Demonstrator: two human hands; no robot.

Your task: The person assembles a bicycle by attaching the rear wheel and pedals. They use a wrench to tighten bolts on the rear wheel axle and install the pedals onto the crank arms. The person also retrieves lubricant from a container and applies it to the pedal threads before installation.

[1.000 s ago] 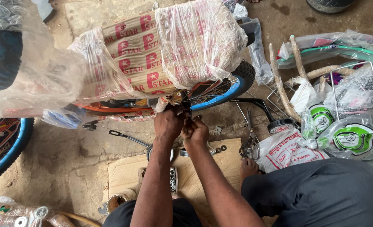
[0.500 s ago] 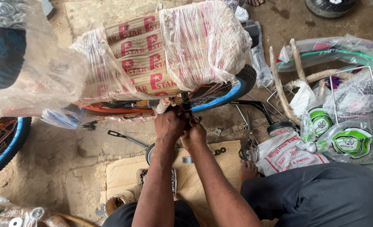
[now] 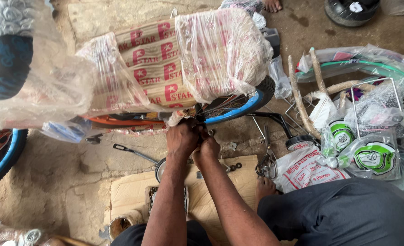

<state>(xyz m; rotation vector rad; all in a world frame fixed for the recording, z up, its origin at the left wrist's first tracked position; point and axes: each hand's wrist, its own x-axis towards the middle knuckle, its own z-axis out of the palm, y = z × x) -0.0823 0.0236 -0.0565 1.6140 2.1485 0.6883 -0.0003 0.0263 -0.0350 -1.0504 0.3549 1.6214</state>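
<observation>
While both hands crowd the rear wheel (image 3: 238,107) hub in the head view, we can't tell what the left hand (image 3: 182,138) or right hand (image 3: 208,146) pinches. Risk: fingers slip into spokes, or small hardware drops onto the cardboard (image 3: 133,191) unseen.

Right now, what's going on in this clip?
A person sits on the ground with both hands at the rear wheel hub of a small bicycle that is wrapped in plastic and cardboard. The left hand and right hand are pressed together at the axle beside the blue-rimmed wheel; what the fingers grip is hidden. A training wheel on its bracket, pliers and bagged parts lie nearby, and a flattened cardboard sheet is underneath.
</observation>
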